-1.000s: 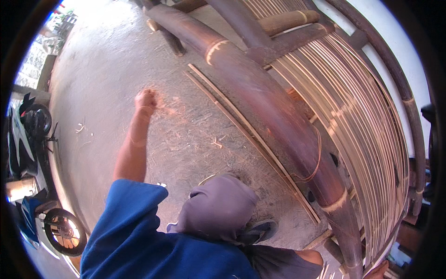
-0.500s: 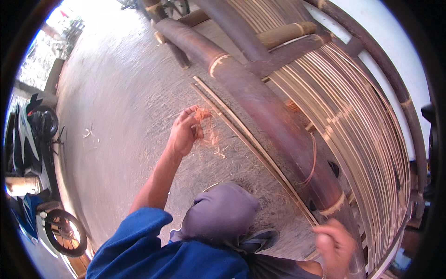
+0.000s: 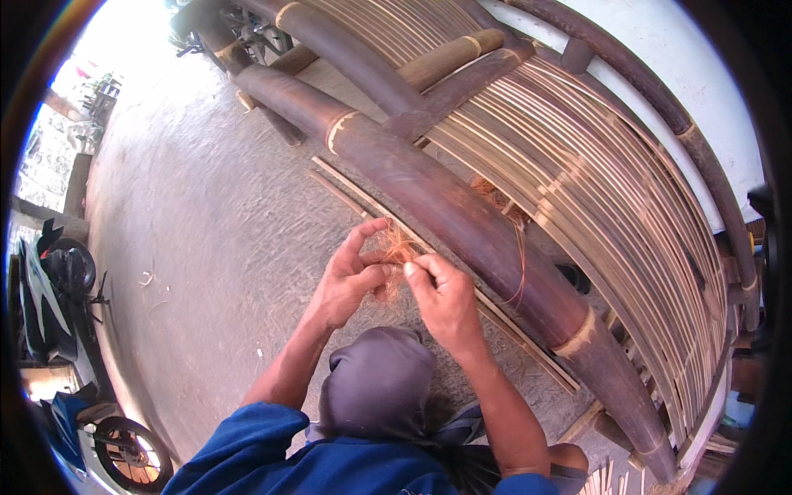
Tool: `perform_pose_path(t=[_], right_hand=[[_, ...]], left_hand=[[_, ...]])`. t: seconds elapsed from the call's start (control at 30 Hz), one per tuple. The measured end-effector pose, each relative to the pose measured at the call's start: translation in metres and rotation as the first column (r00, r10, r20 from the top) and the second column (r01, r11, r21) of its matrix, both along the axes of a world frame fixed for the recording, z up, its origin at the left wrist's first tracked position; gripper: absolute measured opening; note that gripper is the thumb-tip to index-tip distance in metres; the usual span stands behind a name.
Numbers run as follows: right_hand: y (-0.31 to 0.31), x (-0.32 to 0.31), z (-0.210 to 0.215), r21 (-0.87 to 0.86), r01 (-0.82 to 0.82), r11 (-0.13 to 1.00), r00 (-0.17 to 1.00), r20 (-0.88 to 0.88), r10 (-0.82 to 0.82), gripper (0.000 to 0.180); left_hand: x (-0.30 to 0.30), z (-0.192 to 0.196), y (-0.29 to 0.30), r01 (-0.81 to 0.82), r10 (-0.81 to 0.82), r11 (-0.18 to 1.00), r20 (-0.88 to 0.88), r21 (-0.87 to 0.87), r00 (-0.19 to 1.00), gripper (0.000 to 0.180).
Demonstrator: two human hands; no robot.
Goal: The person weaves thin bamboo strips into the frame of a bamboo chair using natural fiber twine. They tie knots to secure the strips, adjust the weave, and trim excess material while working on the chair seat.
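Note:
My left hand (image 3: 351, 276) and my right hand (image 3: 441, 297) meet in front of me, both pinching a small tuft of thin orange-brown fibre (image 3: 394, 247). The fibre sits between the fingertips of both hands, just above the concrete floor (image 3: 214, 247). Right beyond the hands runs a thick dark bamboo pole (image 3: 462, 223) that forms the front edge of a bench with a seat of many thin pale bamboo slats (image 3: 594, 190). More loose fibre (image 3: 495, 194) lies behind that pole.
Thin bamboo strips (image 3: 495, 318) lie on the floor along the pole. A grey cloth (image 3: 375, 384) hangs under my chin over my blue sleeves. Motorbikes (image 3: 58, 297) stand at the left edge, one wheel (image 3: 128, 454) at the lower left. A white wall (image 3: 660, 49) is behind the bench.
My left hand came back from a far reach over the floor toward me. My right hand rose from the lower right and joined it on the fibre.

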State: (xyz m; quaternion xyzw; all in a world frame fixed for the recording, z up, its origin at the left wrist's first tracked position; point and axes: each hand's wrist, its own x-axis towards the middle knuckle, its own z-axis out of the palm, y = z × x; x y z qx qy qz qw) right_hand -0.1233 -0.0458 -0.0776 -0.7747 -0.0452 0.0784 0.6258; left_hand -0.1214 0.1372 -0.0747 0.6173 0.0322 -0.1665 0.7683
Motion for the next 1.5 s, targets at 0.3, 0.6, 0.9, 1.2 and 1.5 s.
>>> perform_pose_path(t=[0.3,0.6,0.9,1.2,1.5], right_hand=[[-0.016,-0.004,0.019,0.02,0.108,0.994,0.969,0.223,-0.11,0.017],[-0.008,-0.008,0.029,0.308,0.199,0.93,0.98,-0.062,-0.189,0.016],[-0.02,-0.007,0.047,0.257,0.208,0.944,0.964,0.112,-0.242,0.018],[-0.044,0.008,0.062,0.512,0.4,0.76,0.899,-0.056,-0.435,0.015],[-0.051,0.005,0.069,0.267,0.526,0.807,0.763,0.27,-0.587,0.01]], left_hand=[[-0.003,0.016,-0.017,-0.034,0.029,0.999,0.105,0.043,0.994,0.057],[-0.019,0.023,-0.023,-0.212,0.194,0.976,0.253,0.045,0.948,0.044],[-0.008,0.03,-0.03,-0.173,0.108,0.975,0.38,0.141,0.919,0.017],[-0.012,0.039,-0.025,-0.16,0.165,0.984,0.07,-0.076,0.984,0.016],[-0.016,0.041,-0.024,-0.126,0.127,0.99,0.013,-0.063,0.992,0.019]])
